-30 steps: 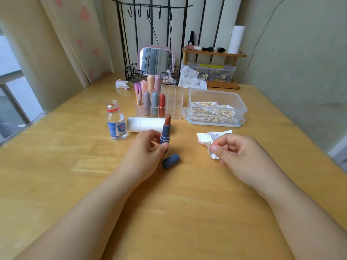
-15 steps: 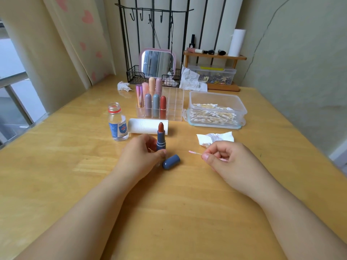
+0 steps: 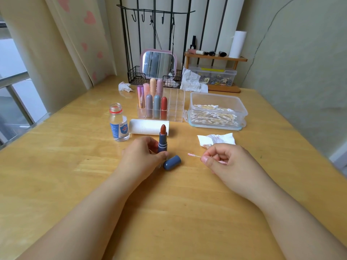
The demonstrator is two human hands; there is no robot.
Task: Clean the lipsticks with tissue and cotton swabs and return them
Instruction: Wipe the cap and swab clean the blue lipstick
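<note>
My left hand [image 3: 139, 156] grips the base of an uncapped blue lipstick [image 3: 162, 140], upright with its red-brown bullet extended. Its blue cap [image 3: 172, 162] lies on the table just right of that hand. My right hand [image 3: 228, 162] pinches a cotton swab [image 3: 194, 156] whose pink-stained tip points left toward the lipstick, a short gap apart. A stained crumpled tissue [image 3: 216, 139] lies behind my right hand. A clear organizer [image 3: 175, 107] holds several capped lipsticks [image 3: 156, 107] in its left slots.
An open small bottle [image 3: 118, 124] stands left of a tissue roll [image 3: 146, 127] lying on its side. A clear box of cotton swabs [image 3: 216, 111] sits at the right. A mirror [image 3: 158, 63], wire rack, wooden shelf and crumpled tissues [image 3: 191, 81] line the back edge.
My right hand left the crumpled tissue and now holds a cotton swab pointed at the lipstick. My left hand set the lipstick more upright and lower, close to the table.
</note>
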